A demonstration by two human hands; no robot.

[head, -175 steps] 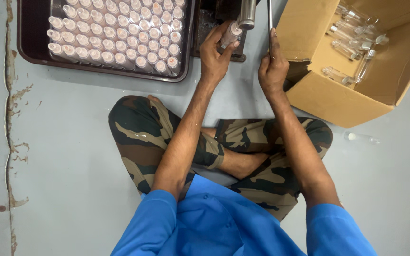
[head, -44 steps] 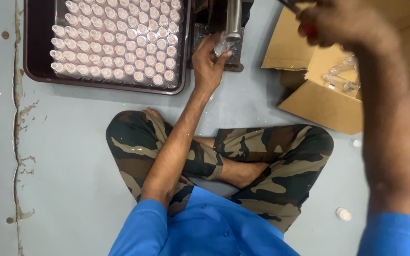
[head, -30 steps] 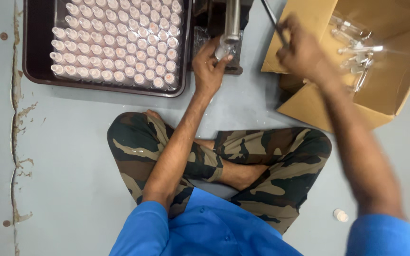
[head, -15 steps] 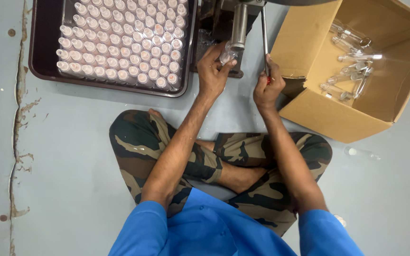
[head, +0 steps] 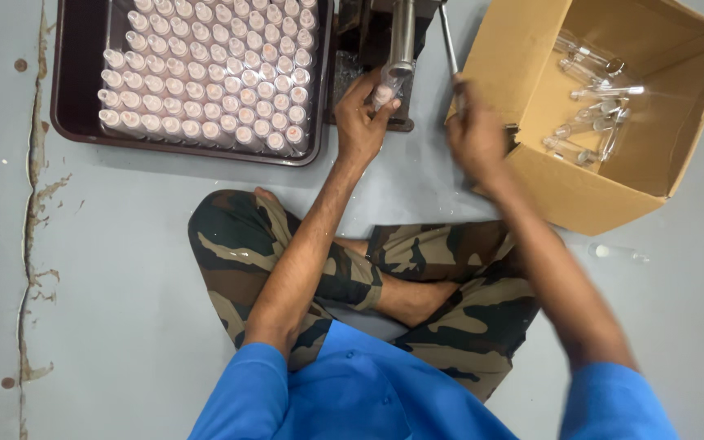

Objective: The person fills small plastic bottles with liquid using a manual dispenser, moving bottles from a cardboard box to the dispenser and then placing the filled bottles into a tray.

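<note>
My left hand (head: pixel 360 114) grips a small clear vial (head: pixel 386 88) and holds it under the metal head of a small hand press (head: pixel 401 41) on the floor. My right hand (head: pixel 476 134), blurred by motion, is closed around the lower end of the press's thin metal lever (head: pixel 448 41), right beside the cardboard box (head: pixel 580 195). I sit cross-legged in camouflage trousers just behind the press.
A dark tray (head: pixel 75 122) at the upper left carries rows of several capped vials (head: pixel 213 73). The open cardboard box on the right contains several loose clear vials (head: pixel 588 98). One loose vial (head: pixel 617 253) lies on the grey floor near the box. A crack (head: pixel 34 204) runs along the floor at left.
My right hand came down from the box area to the lever and has pulled it lower. My left hand kept the vial under the press head.
</note>
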